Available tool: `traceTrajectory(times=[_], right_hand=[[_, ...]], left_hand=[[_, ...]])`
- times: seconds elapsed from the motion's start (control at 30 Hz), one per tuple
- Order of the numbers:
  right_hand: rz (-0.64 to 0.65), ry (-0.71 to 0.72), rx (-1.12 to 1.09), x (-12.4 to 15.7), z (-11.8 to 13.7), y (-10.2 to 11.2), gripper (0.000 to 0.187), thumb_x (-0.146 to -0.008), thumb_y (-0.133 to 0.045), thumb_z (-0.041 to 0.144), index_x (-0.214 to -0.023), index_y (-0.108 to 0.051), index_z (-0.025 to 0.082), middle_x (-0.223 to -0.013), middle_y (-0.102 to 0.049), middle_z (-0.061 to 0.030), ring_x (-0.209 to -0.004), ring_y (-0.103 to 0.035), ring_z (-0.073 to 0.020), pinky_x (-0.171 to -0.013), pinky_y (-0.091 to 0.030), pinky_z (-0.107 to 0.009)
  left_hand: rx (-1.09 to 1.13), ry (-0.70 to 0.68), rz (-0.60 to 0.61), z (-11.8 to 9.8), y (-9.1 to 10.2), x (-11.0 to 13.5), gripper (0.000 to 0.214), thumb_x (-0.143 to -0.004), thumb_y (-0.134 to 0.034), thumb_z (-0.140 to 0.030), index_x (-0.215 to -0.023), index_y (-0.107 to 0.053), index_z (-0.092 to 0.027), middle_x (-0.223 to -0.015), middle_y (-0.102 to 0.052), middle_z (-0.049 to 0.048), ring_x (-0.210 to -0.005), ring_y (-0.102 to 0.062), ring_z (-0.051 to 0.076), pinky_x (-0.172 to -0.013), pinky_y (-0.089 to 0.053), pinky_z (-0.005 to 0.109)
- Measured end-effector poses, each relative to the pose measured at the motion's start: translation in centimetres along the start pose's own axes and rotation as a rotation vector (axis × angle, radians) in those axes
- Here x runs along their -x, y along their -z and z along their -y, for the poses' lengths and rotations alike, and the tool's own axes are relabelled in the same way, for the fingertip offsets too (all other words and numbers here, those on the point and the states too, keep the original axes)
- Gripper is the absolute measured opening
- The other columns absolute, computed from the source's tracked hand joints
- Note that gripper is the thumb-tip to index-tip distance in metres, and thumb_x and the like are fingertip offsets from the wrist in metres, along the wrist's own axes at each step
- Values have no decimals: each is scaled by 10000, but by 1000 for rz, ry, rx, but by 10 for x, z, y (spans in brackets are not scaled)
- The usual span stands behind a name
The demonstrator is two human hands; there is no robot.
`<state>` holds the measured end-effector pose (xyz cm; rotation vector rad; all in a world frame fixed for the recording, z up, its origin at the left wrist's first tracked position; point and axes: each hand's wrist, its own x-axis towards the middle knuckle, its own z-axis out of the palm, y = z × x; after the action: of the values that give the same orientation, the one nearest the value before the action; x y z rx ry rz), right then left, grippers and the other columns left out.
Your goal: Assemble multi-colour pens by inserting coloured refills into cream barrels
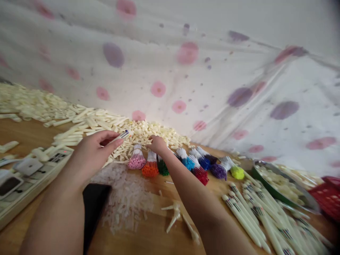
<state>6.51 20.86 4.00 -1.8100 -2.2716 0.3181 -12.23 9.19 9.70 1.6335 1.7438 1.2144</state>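
Observation:
My left hand (pixel 99 147) pinches the cream top part of a multicolour pen (pixel 124 134) between thumb and fingers; dark and coloured slots show at its end. My right hand (pixel 158 144) reaches to the front of a heap of small cream plastic pieces (pixel 151 129). Its thumb and forefinger look apart there, with nothing visible between them. Just below the hands stand bundles of refills with coloured ends: pink (pixel 137 161), orange (pixel 150 168) and several more. My right forearm partly covers the green bundle (pixel 162 168).
Loose clear small tubes (pixel 124 198) lie beside a black phone (pixel 95 202). A power strip (pixel 53 166) with chargers is at left. At right are assembled pens (pixel 247 216), a green bowl (pixel 281 184) of pale pieces and a red basket (pixel 328 196). A spotted curtain (pixel 170 71) hangs behind.

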Motion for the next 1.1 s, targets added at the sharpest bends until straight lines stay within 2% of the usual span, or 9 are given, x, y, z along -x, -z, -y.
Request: traceTrajectory(times=[0.1, 0.27, 0.33, 0.43, 0.6, 0.67, 0.83, 0.97, 1.1], right_hand=[[-2, -5, -21, 25, -1, 11, 249, -895, -526, 305, -1090, -552, 153, -1084, -582, -70, -933, -579, -197, -798, -479, -394], [144, 238, -110, 139, -27, 36, 111, -807, -611, 185, -915, -620, 210, -875, -631, 6, -800, -568, -130, -735, -433, -231], [261, 427, -147, 182, -46, 33, 195, -764, -664, 172, -950, -632, 220, -937, -616, -14, -870, -551, -150, -755, -422, -233], [263, 420, -81, 219, -70, 18, 217, -800, -608, 138, -1005, -623, 208, -935, -580, -51, -898, -514, -182, -773, -413, -274], [183, 393, -167, 225, -81, 12, 120, -840, -552, 137, -932, -605, 193, -994, -578, -62, -939, -517, -178, -828, -421, -294], [56, 363, -317, 223, -85, 26, 111, -865, -535, 173, -968, -573, 194, -1022, -596, -61, -942, -544, -171, -832, -433, -297], [-383, 269, -625, 225, -96, 70, 158, -917, -470, 277, -1033, -549, 205, -770, -601, -12, -672, -567, -137, -618, -464, -248], [-497, 389, -509, 235, -98, 91, 144, -886, -532, 223, -1020, -583, 207, -819, -612, -23, -700, -576, -122, -624, -462, -218], [-547, 463, -387, 250, -98, 103, 155, -822, -623, 180, -964, -562, 199, -714, -602, 14, -614, -572, -98, -582, -451, -181]], left_hand=[[10, 21, 37, -7, -1, 1, 375, -717, -596, -432, -971, -629, -158, -959, -682, 67, -832, -610, 219, -764, -449, 321], [-3, 28, 61, -15, -8, 5, 337, -725, -612, -407, -974, -631, -180, -989, -672, 57, -865, -589, 215, -814, -419, 347], [-3, -2, 96, -18, -14, 7, 327, -731, -617, -406, -968, -630, -181, -958, -674, 53, -828, -587, 207, -783, -423, 339], [-20, -61, 165, -25, -28, 11, 319, -747, -612, -397, -968, -627, -167, -942, -671, 60, -801, -581, 202, -751, -427, 333], [126, -128, 351, -36, -56, 24, 331, -739, -614, -443, -956, -636, -194, -906, -692, 35, -812, -613, 202, -734, -467, 317], [242, -135, 470, -38, -69, 29, 342, -725, -632, -469, -943, -657, -207, -907, -703, 26, -829, -624, 204, -735, -480, 305], [386, -78, 651, -32, -98, 38, 311, -700, -680, -449, -909, -709, -220, -774, -712, 15, -733, -635, 183, -673, -497, 277], [506, -68, 708, -28, -114, 43, 200, -629, -763, -335, -802, -751, -234, -756, -714, 8, -714, -634, 174, -650, -495, 247], [603, -100, 777, -27, -124, 49, 165, -563, -806, -213, -721, -759, -230, -705, -678, -3, -643, -605, 137, -565, -462, 193]])
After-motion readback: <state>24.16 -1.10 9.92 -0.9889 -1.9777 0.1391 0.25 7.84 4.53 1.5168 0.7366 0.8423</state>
